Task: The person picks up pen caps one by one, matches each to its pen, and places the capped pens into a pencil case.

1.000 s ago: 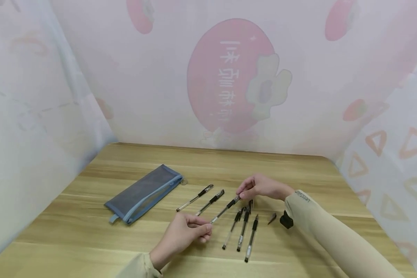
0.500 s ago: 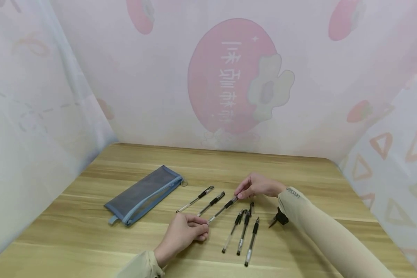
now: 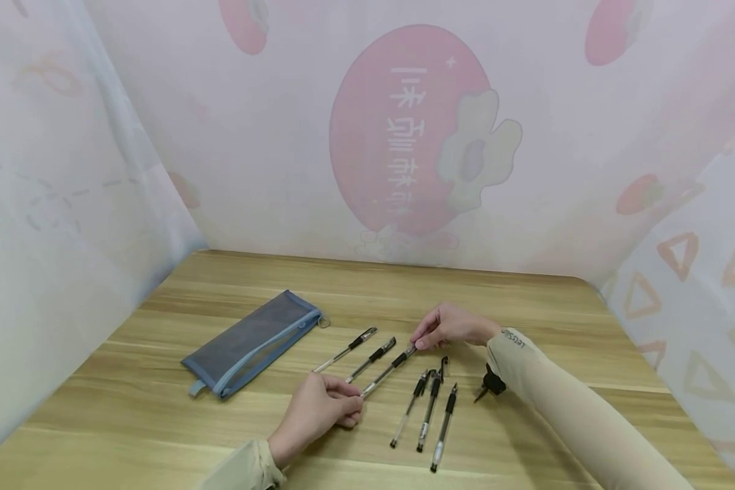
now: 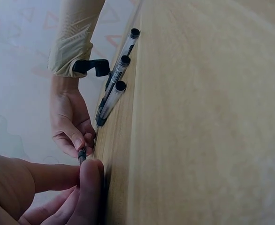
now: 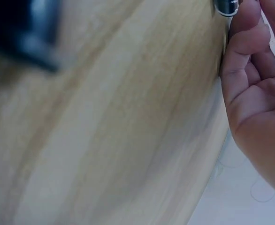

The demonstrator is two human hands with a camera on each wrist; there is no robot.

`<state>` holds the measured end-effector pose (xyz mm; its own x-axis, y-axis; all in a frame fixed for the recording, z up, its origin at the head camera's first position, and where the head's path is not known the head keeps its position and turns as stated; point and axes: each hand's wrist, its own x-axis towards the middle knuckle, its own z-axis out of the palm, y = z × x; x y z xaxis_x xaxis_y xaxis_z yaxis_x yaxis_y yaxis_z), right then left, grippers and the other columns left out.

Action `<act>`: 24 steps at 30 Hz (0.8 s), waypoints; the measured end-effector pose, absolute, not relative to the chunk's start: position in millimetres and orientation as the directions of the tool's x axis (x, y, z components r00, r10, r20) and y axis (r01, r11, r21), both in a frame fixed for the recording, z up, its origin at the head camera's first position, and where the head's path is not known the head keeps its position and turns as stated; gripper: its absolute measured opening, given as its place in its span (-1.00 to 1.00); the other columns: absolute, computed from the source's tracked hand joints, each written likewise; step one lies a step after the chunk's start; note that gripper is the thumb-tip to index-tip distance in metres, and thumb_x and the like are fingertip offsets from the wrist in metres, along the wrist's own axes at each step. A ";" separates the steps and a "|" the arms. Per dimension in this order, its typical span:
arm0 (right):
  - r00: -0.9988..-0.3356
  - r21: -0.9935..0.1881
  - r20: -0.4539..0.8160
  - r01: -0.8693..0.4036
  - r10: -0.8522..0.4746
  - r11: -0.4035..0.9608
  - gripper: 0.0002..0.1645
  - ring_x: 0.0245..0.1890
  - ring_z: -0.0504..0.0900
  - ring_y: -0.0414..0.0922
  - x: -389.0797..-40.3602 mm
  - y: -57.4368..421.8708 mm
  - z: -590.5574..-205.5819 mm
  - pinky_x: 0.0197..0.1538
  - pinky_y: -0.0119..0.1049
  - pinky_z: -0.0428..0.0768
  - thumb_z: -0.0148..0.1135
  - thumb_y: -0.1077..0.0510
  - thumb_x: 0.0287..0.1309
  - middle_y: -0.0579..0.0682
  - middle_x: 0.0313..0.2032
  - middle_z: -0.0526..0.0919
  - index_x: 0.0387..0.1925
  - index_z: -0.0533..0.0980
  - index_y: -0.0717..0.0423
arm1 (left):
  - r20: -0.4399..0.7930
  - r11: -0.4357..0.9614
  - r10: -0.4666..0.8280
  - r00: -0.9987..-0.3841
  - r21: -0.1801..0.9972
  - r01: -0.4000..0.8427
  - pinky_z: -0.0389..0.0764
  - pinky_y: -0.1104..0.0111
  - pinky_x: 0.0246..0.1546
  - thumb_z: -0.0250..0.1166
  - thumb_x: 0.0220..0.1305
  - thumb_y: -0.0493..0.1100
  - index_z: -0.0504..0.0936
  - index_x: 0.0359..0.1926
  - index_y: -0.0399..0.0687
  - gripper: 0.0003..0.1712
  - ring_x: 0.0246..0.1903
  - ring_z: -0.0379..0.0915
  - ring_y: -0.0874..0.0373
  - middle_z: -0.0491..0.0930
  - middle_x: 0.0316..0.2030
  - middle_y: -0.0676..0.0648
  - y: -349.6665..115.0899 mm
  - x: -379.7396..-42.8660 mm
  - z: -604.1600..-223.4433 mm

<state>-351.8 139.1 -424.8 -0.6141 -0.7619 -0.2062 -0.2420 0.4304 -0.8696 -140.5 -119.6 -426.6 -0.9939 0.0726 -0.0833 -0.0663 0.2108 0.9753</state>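
A black gel pen (image 3: pixel 384 376) slants between my two hands, beside two pens lying at its left. My left hand (image 3: pixel 318 410) pinches its near end between thumb and forefinger. At the far end, the thumb and fingertips of my right hand (image 3: pixel 454 325) pinch the pen's tip. The left wrist view shows the right hand (image 4: pixel 72 119) at the pen's far end, just beyond the left fingers (image 4: pixel 88 187). Of the two neighbours, one pen (image 3: pixel 371 358) lies closest and another pen (image 3: pixel 345 351) farther left, their near ends partly behind the left hand.
Right of the held pen lie three more pens, one clear-barrelled pen (image 3: pixel 408 410), a middle pen (image 3: pixel 429 412) and an outer pen (image 3: pixel 444 429). A small black cap (image 3: pixel 445 366) is by their tips. A blue-grey mesh zip pouch (image 3: pixel 251 344) lies left on the wooden table (image 3: pixel 159 435).
Both hands have shifted slightly left with the pen between them, bringing it closer to the two pens on its left. The other pens and the pouch stay in place.
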 end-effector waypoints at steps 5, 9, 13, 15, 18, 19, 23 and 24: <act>-0.622 -0.867 -0.188 -0.259 -0.760 0.426 -0.81 -0.58 0.42 -0.22 -352.8 138.1 -426.9 -0.54 -0.44 0.39 0.48 0.20 0.06 0.05 -0.29 0.75 -0.23 0.74 0.13 | -0.090 0.193 0.054 -0.994 0.978 -0.078 0.70 0.30 -0.47 0.39 0.16 -0.39 0.68 -0.28 -0.43 -0.87 -0.54 0.67 0.00 0.68 -0.54 -0.19 -118.9 -141.2 -426.6; -0.628 -0.875 -0.189 -0.241 -0.755 0.420 -0.80 -0.57 0.45 -0.22 -354.1 138.9 -427.8 -0.54 -0.44 0.40 0.48 0.23 0.03 0.07 -0.29 0.75 -0.24 0.74 0.15 | -0.061 0.183 0.033 -0.998 0.982 -0.054 0.70 0.31 -0.46 0.38 0.17 -0.41 0.68 -0.27 -0.46 -0.87 -0.52 0.67 0.00 0.68 -0.50 -0.20 -119.7 -141.9 -427.1; -0.630 -0.879 -0.188 -0.235 -0.754 0.415 -0.80 -0.57 0.46 -0.21 -353.4 138.5 -427.5 -0.54 -0.44 0.41 0.49 0.24 0.03 0.08 -0.30 0.75 -0.24 0.74 0.16 | -0.047 0.181 0.020 -0.999 0.983 -0.042 0.70 0.31 -0.45 0.38 0.17 -0.41 0.69 -0.26 -0.46 -0.86 -0.52 0.67 0.00 0.68 -0.49 -0.21 -121.3 -141.6 -427.1; -0.630 -0.875 -0.186 -0.244 -0.754 0.419 -0.80 -0.57 0.46 -0.21 -352.7 138.0 -427.0 -0.54 -0.44 0.42 0.49 0.23 0.02 0.07 -0.30 0.75 -0.25 0.74 0.15 | -0.050 0.182 0.020 -0.999 0.982 -0.045 0.70 0.30 -0.46 0.38 0.16 -0.40 0.70 -0.27 -0.46 -0.86 -0.53 0.67 0.00 0.68 -0.51 -0.21 -121.7 -141.5 -427.0; -0.632 -0.867 -0.182 -0.259 -0.753 0.426 -0.82 -0.58 0.46 -0.22 -351.9 137.7 -426.7 -0.54 -0.44 0.42 0.50 0.22 0.02 0.06 -0.31 0.75 -0.27 0.75 0.12 | -0.062 0.176 0.024 -0.998 0.983 -0.057 0.70 0.30 -0.47 0.39 0.15 -0.40 0.71 -0.29 -0.45 -0.88 -0.54 0.67 -0.01 0.68 -0.53 -0.21 -121.4 -141.8 -426.4; -0.633 -0.864 -0.180 -0.264 -0.753 0.428 -0.83 -0.59 0.46 -0.22 -351.6 137.8 -426.7 -0.54 -0.44 0.42 0.50 0.22 0.02 0.05 -0.31 0.75 -0.27 0.75 0.11 | -0.068 0.173 0.025 -0.997 0.983 -0.063 0.70 0.30 -0.47 0.39 0.14 -0.41 0.71 -0.29 -0.44 -0.88 -0.54 0.67 -0.01 0.68 -0.53 -0.21 -121.3 -142.0 -426.4; -0.634 -0.856 -0.170 -0.284 -0.754 0.432 -0.84 -0.60 0.46 -0.23 -350.9 137.8 -427.8 -0.55 -0.45 0.43 0.51 0.23 0.02 0.03 -0.31 0.75 -0.28 0.76 0.08 | -0.085 0.178 0.028 -0.996 0.981 -0.078 0.70 0.30 -0.47 0.39 0.13 -0.41 0.71 -0.30 -0.44 -0.89 -0.55 0.67 0.00 0.67 -0.54 -0.21 -120.9 -143.0 -426.1; -0.633 -0.854 -0.166 -0.291 -0.756 0.432 -0.84 -0.60 0.45 -0.23 -350.8 137.7 -427.9 -0.56 -0.45 0.43 0.51 0.23 0.02 0.02 -0.32 0.76 -0.28 0.76 0.08 | -0.088 0.181 0.028 -0.996 0.980 -0.081 0.70 0.30 -0.47 0.39 0.13 -0.41 0.70 -0.30 -0.44 -0.89 -0.55 0.67 0.00 0.68 -0.54 -0.20 -120.9 -143.3 -426.0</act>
<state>-350.8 137.7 -427.9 -0.6335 -0.7557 -0.1664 -0.2912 0.4320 -0.8536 -143.3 -120.9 -426.0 -0.9957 0.0281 -0.0877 -0.0812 0.1811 0.9801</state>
